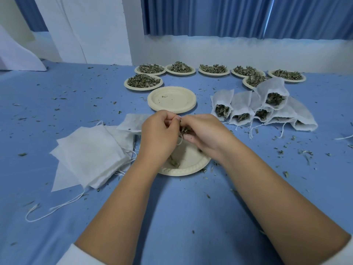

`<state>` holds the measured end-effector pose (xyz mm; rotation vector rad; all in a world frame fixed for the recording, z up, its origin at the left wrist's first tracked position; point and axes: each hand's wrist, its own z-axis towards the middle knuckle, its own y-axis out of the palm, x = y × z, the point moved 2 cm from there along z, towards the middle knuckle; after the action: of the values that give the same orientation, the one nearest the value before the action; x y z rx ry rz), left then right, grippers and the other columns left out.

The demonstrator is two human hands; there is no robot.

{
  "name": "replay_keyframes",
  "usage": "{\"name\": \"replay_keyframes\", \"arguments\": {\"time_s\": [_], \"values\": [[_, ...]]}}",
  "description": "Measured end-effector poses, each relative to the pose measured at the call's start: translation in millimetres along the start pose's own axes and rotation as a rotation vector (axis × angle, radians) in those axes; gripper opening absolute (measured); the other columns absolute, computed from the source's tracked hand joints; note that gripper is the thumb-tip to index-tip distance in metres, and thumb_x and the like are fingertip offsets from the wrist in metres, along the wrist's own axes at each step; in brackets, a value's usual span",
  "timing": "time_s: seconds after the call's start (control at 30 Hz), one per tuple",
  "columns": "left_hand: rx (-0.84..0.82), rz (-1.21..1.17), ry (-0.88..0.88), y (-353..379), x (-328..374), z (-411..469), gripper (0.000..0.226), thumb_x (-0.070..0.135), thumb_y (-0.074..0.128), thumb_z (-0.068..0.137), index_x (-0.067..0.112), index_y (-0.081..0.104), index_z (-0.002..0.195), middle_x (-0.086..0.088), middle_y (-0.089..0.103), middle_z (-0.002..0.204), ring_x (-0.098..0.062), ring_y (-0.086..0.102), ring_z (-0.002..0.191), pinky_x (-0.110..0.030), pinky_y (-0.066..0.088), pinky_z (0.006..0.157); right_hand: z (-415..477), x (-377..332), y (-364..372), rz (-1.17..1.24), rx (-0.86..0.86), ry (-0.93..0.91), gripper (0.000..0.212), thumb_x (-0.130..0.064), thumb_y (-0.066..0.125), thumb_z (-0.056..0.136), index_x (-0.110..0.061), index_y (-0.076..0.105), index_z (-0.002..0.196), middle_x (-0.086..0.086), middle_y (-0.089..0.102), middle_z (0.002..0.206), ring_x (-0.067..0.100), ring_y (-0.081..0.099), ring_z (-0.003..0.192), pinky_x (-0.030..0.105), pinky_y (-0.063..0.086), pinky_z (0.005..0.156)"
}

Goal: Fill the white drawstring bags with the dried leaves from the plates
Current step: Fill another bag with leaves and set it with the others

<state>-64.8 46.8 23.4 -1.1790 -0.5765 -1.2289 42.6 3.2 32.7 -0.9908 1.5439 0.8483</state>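
Both hands are right above the near plate (191, 169), fingertips meeting. The left hand (158, 134) is curled and pinching a white drawstring (180, 139) that dangles down. The right hand (206, 134) is curled round a clump of dried leaves (186, 130). The bag itself is hidden, can't tell. Empty bags (91, 155) are piled left of that plate, filled bags (267, 109) lie behind it to the right, and stacked empty plates (172, 99) and full plates (143, 82) sit behind it.
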Motion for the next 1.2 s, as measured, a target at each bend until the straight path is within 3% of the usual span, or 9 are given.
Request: {"name": "replay_keyframes", "arguments": {"time_s": [0.1,0.27,0.37,0.43,0.6,0.73,0.87,1.0,1.2], "values": [[0.002,0.005,-0.010,1,0,-1,0.014,0.017,0.058,0.093,0.012,0.070,0.088,0.012,0.062,0.067,0.008,0.051,0.053,-0.007,0.036,0.051,2,1,1,0.195,0.010,0.049,0.031,0.002,0.043,0.087,0.019,0.056,0.110,0.037,0.058,0.121,0.033,0.064,0.107,0.032,0.051,0.092],[0.002,0.012,0.017,2,4,-5,0.013,0.016,0.059,0.093,0.016,0.069,0.085,0.015,0.060,0.065,0.012,0.053,0.055,-0.004,0.037,0.052,-4,10,4,0.044,0.114,-0.074,0.024,0.004,0.047,0.090,0.012,0.069,0.096,0.038,0.062,0.090,0.019,0.044,0.063,0.020,0.036,0.055],[0.002,-0.007,0.021,2,6,-6,0.012,0.013,0.059,0.093,0.015,0.069,0.086,0.014,0.062,0.067,0.012,0.055,0.057,-0.004,0.037,0.053,-1,11,6,-0.007,0.173,-0.116,0.031,0.001,0.059,0.089,-0.014,0.074,0.067,0.026,0.072,0.086,0.024,0.067,0.073,0.039,0.058,0.080],[-0.015,-0.003,0.023,2,6,-7,0.012,0.013,0.059,0.093,0.015,0.069,0.086,0.014,0.061,0.066,0.012,0.055,0.058,-0.003,0.038,0.053,0,13,6,-0.016,0.228,-0.116,0.017,0.000,0.064,0.087,-0.010,0.076,0.079,0.018,0.074,0.086,0.030,0.072,0.089,0.047,0.056,0.090],[0.008,0.032,0.024,1,4,-4,0.013,0.015,0.058,0.093,0.014,0.069,0.085,0.014,0.061,0.066,0.013,0.054,0.059,-0.004,0.038,0.055,1,8,6,0.069,0.130,-0.041,0.020,0.000,0.052,0.090,0.013,0.067,0.092,0.030,0.065,0.078,0.025,0.057,0.067,0.033,0.052,0.071],[0.030,0.045,0.010,-1,0,-1,0.013,0.017,0.058,0.094,0.012,0.070,0.088,0.013,0.060,0.067,0.012,0.052,0.057,-0.004,0.037,0.054,2,4,2,0.226,-0.034,0.015,0.023,0.007,0.048,0.091,0.004,0.070,0.086,-0.001,0.054,0.048,0.007,0.055,0.057,0.019,0.050,0.065],[0.018,0.047,0.008,0,0,-1,0.013,0.017,0.059,0.093,0.012,0.070,0.089,0.013,0.061,0.068,0.011,0.053,0.058,-0.005,0.039,0.055,-3,5,4,0.051,-0.083,-0.057,0.063,0.020,0.033,0.085,-0.018,0.075,0.056,0.007,0.072,0.070,0.005,0.056,0.054,0.015,0.045,0.054],[0.013,0.036,0.013,0,2,-3,0.012,0.018,0.059,0.093,0.014,0.070,0.089,0.013,0.063,0.068,0.011,0.054,0.057,-0.004,0.038,0.054,-7,6,6,-0.076,0.030,-0.159,0.047,0.011,0.049,0.086,-0.023,0.075,0.066,0.017,0.074,0.088,0.014,0.061,0.070,0.023,0.051,0.068],[0.014,0.004,0.020,0,6,-6,0.013,0.017,0.058,0.094,0.016,0.069,0.086,0.011,0.064,0.065,0.007,0.056,0.057,-0.005,0.038,0.053,-6,10,3,-0.263,0.243,-0.255,0.014,-0.004,0.069,0.083,-0.013,0.078,0.090,0.003,0.076,0.081,0.018,0.073,0.081,0.039,0.059,0.083]]}}
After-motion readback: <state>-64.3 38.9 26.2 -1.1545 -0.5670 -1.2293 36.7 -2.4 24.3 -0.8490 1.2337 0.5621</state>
